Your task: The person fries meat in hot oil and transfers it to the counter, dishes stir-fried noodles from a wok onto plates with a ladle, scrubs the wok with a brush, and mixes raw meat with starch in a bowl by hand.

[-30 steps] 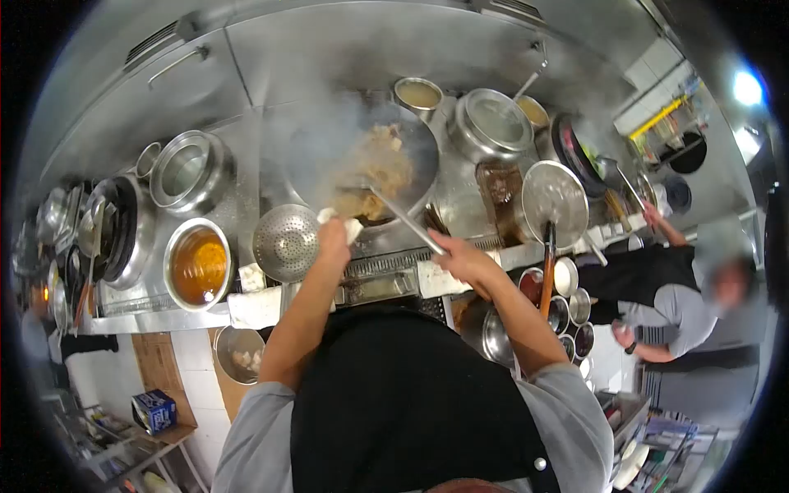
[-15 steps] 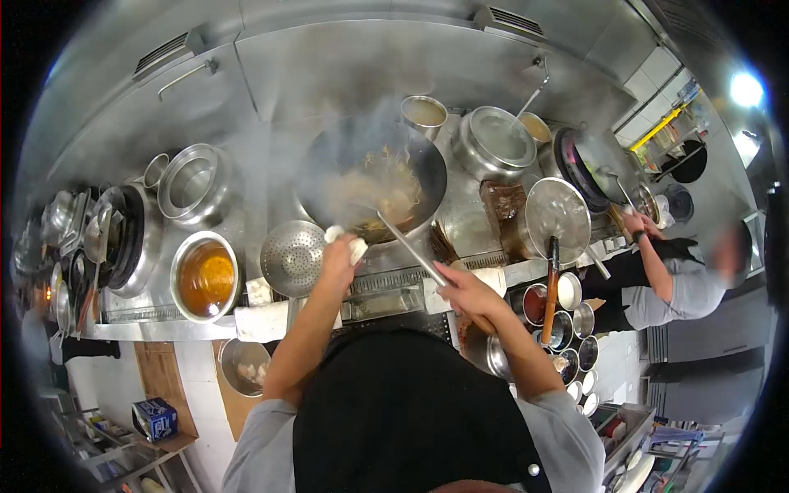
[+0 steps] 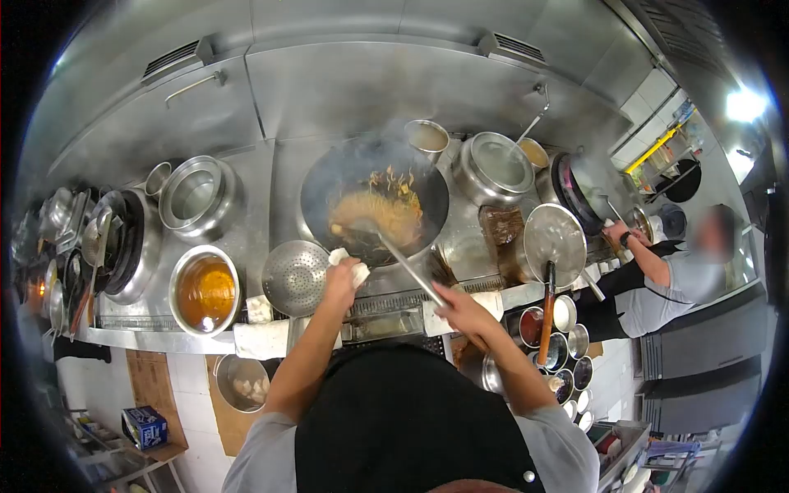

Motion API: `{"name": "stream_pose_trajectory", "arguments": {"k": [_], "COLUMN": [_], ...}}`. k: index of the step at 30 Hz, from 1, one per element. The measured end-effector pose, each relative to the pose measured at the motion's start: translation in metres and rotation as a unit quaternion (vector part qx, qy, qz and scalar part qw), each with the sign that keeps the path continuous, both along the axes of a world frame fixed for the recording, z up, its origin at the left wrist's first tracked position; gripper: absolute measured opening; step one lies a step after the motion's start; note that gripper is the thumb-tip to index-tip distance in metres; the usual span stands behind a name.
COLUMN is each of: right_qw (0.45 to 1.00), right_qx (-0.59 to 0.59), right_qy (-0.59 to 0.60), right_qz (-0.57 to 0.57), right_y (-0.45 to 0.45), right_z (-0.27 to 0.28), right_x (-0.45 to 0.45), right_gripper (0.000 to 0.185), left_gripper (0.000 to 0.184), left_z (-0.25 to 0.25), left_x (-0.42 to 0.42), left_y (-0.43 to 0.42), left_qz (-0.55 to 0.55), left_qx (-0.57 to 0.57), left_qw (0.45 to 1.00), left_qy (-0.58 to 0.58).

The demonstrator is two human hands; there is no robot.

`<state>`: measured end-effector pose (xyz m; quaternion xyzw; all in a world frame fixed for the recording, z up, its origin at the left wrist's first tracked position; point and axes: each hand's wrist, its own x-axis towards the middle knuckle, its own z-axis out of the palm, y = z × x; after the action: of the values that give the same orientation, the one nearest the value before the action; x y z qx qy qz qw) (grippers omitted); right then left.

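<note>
Gripping a long metal ladle (image 3: pixel 413 274), the person's right hand (image 3: pixel 462 312) has its fingers closed around the handle, and the ladle's head is down in the food (image 3: pixel 378 215) inside the big black wok (image 3: pixel 316 189). The left hand (image 3: pixel 337 283) is closed on a white cloth (image 3: pixel 353 266) at the wok's near edge; whether it pinches the edge too, one cannot tell. Smoke rises from the wok, so the food could burn if it sits too long on the hot metal. A hard push of the ladle could flip bits over the side. If the cloth slips or is wet, heat could hurt the fingers, and the wok could tip. The strainer with holes (image 3: pixel 292 275) is just left of the wok, and an elbow bump could knock it toward the bowl of orange liquid (image 3: pixel 193 283) farther left.
</note>
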<state>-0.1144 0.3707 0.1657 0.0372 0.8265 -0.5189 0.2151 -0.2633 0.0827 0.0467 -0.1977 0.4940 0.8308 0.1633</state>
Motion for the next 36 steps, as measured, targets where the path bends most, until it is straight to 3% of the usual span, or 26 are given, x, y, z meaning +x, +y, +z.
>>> {"name": "stream_pose_trajectory", "arguments": {"k": [1, 3, 5, 7, 9, 10, 12, 14, 17, 19, 20, 22, 24, 26, 27, 29, 31, 33, 36], "right_qw": [0.989, 0.935, 0.935, 0.961, 0.938, 0.931, 0.921, 0.915, 0.911, 0.899, 0.908, 0.937, 0.953, 0.933, 0.934, 0.962, 0.975, 0.984, 0.977], "right_qx": [0.098, 0.275, 0.263, 0.146, 0.222, 0.231, 0.349, 0.369, 0.394, 0.413, 0.399, 0.316, 0.244, 0.186, 0.183, 0.099, -0.062, -0.038, 0.016], "right_qy": [0.111, 0.223, 0.235, 0.221, 0.263, 0.281, 0.173, 0.157, 0.115, 0.14, 0.127, 0.147, 0.171, 0.292, 0.289, 0.126, 0.053, 0.098, 0.199], "right_qz": [0.006, -0.009, -0.038, -0.084, -0.048, -0.031, 0.017, 0.039, 0.048, 0.029, 0.02, -0.021, -0.057, -0.102, -0.099, -0.221, -0.207, -0.146, -0.074], "right_y": [-0.005, -0.016, -0.035, -0.033, -0.009, 0.002, 0.01, 0.02, 0.032, 0.044, 0.048, 0.057, 0.068, 0.072, 0.061, 0.012, -0.029, -0.029, -0.011], "right_z": [-0.024, -0.056, -0.026, -0.029, -0.043, -0.037, 0.002, 0.025, 0.005, -0.023, -0.012, 0.003, -0.002, -0.014, -0.032, -0.076, -0.084, -0.081, -0.063], "right_x": [-0.016, -0.044, -0.035, -0.006, 0.036, 0.06, 0.101, 0.098, 0.042, -0.029, -0.058, -0.084, -0.092, -0.1, -0.102, -0.11, -0.1, -0.077, -0.047], "right_gripper": [0.068, 0.071, 0.073, 0.074, 0.071, 0.073, 0.074, 0.073, 0.071, 0.068, 0.068, 0.068, 0.068, 0.07, 0.07, 0.068, 0.069, 0.068, 0.069], "left_gripper": [0.013, 0.012, 0.015, 0.01, 0.011, 0.015, 0.021, 0.038, 0.049, 0.034, 0.025, 0.025, 0.031, 0.032, 0.033, 0.032, 0.031, 0.031, 0.036], "left_z": [-0.038, -0.032, -0.035, -0.007, -0.012, -0.028, -0.032, 0.006, 0.019, 0.02, 0.016, 0.007, 0.026, 0.008, -0.002, -0.022, -0.014, 0.034, 0.043], "left_x": [0.002, 0.043, 0.073, 0.077, 0.036, 0.012, -0.018, -0.022, -0.006, 0.027, 0.047, 0.089, 0.127, 0.153, 0.165, 0.185, 0.182, 0.173, 0.146], "left_y": [0.0, -0.008, -0.016, -0.006, 0.01, 0.008, 0.008, 0.005, -0.005, -0.01, -0.013, -0.037, -0.06, -0.084, -0.095, -0.106, -0.099, -0.083, -0.071], "left_qz": [0.001, 0.006, 0.042, 0.094, 0.137, 0.075, 0.02, -0.021, -0.058, -0.011, 0.033, -0.037, -0.065, -0.104, -0.138, -0.112, -0.081, -0.001, 0.015], "left_qx": [-0.003, -0.005, -0.007, 0.033, 0.006, 0.007, 0.017, -0.059, 0.006, 0.051, 0.066, 0.018, -0.021, -0.095, -0.162, -0.136, -0.107, -0.028, -0.021], "left_qw": [0.999, 0.999, 0.999, 0.995, 0.99, 0.997, 0.999, 0.997, 0.994, 0.998, 0.997, 0.999, 0.996, 0.989, 0.977, 0.984, 0.99, 0.992, 0.992], "left_qy": [0.043, 0.054, -0.003, 0.026, -0.008, 0.006, 0.023, -0.052, -0.088, -0.043, -0.004, 0.013, -0.055, -0.042, -0.023, -0.031, -0.03, -0.121, -0.123]}}
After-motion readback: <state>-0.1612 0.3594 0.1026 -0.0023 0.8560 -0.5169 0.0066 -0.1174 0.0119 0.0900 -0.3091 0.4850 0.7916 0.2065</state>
